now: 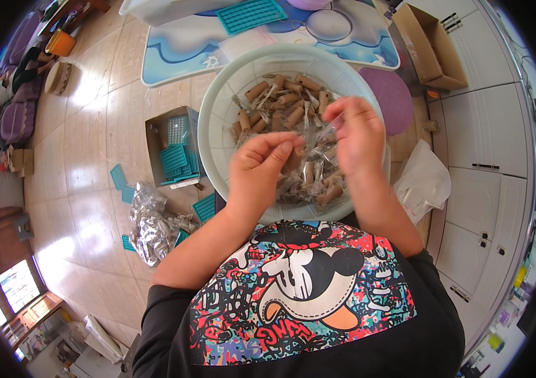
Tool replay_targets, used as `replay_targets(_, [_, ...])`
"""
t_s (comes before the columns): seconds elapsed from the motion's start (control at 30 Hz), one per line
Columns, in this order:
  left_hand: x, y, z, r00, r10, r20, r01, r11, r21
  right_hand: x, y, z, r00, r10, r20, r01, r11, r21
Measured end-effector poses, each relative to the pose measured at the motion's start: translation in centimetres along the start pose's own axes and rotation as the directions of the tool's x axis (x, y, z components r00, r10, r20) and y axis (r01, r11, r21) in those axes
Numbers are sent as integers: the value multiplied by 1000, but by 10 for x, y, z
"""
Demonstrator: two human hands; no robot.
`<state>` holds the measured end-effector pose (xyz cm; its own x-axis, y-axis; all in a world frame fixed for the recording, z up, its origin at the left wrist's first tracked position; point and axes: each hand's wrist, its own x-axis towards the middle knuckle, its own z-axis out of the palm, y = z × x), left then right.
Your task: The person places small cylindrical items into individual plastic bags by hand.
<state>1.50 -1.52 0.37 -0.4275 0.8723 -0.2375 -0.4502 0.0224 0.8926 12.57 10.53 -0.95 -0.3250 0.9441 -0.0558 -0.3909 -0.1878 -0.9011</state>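
Brown tubes [293,116]: heaped in the pale basin below the hands; those at the far side show bare brown ends, those nearer lie among crinkled clear wrappers [326,165].
Left hand [256,165]: over the basin, thumb and forefinger drawn together; I cannot tell whether a tube is pinched there.
Right hand [361,142]: just beyond the left and apart from it, blurred, fingertips seemingly closed on clear film [338,121].
Slip risk: thin, slick film could slide from a fingertip pinch, dropping a tube back among its lookalikes.
Tangle risk: wrappers overlap, so lifting one could drag neighbours or tear it.
Basin [207,123]: broad and close to the body; a forearm catching its near rim might tip it.
Left side: a cardboard box [156,142] of teal trays [173,161] stands close beside the basin, crowding that elbow; a shiny bag [148,230] and loose trays lie on the floor [79,170], easily kicked.
Right side: a white plastic bag [424,181] sits near the forearm, before the cabinets [479,135].
Far side: the blue-and-white tabletop [179,55] and purple seat [389,104] limit outward room.
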Motion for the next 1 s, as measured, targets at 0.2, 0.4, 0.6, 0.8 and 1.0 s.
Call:
replay_targets(0.2, [4,11,-8,995,-31,-98,33,999,13,-6,-14,-24,961,245,128,-244,969,-18])
replay_targets(0.4, [3,8,-10,998,-42,-39,44,998,47,-33,-15,2,926,299,232,-222,926,-306])
replay_targets(0.6, [1,8,-10,1000,-26,13,25,998,63,-35,-7,-6,926,275,258,-176,921,-349])
replay_targets(0.8, [0,10,-15,993,-90,78,83,993,81,-38,-6,-12,930,258,262,-195,950,-243])
replay_targets(1.0, [-5,11,-18,988,2,156,-34,978,204,-28,-15,-24,849,488,203,-475,873,-112])
